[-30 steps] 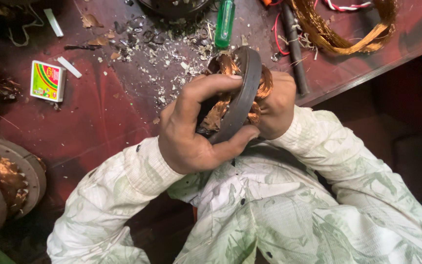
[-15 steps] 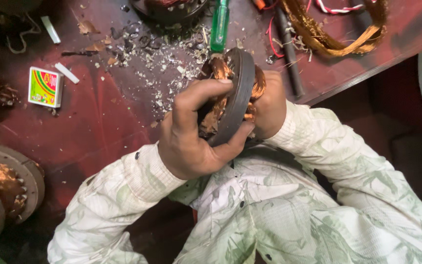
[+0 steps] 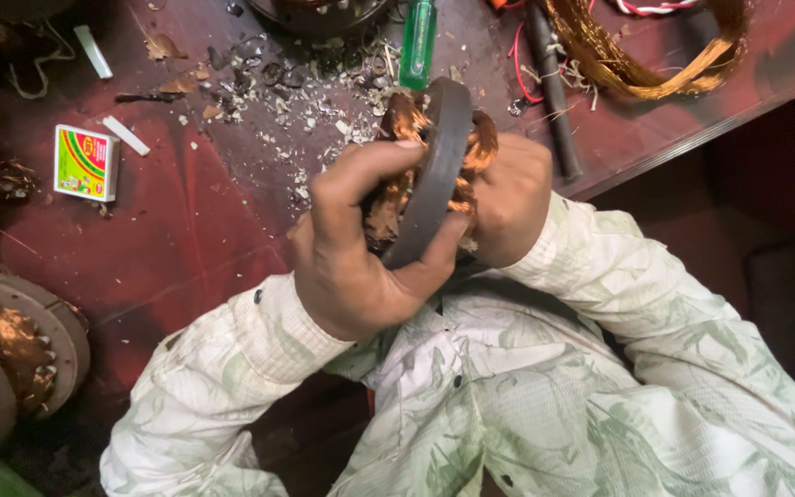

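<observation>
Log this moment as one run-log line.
left hand: grips stator ring | right hand: on ring's copper winding | nearby: green screwdriver, matchbox

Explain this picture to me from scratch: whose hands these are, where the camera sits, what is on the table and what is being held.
There is no machine here, only a person working with bare hands. The camera is worn on that person's head and looks straight down, so the pale patterned sleeves at the bottom are their own arms.

The left hand and the right hand both grip a dark metal ring stuffed with copper wire windings, held on edge above the dark red table.

On the table lie a small colourful box, a green-handled screwdriver, a loose copper wire coil, and scattered scraps. At the left edge sit more round wound parts.
</observation>
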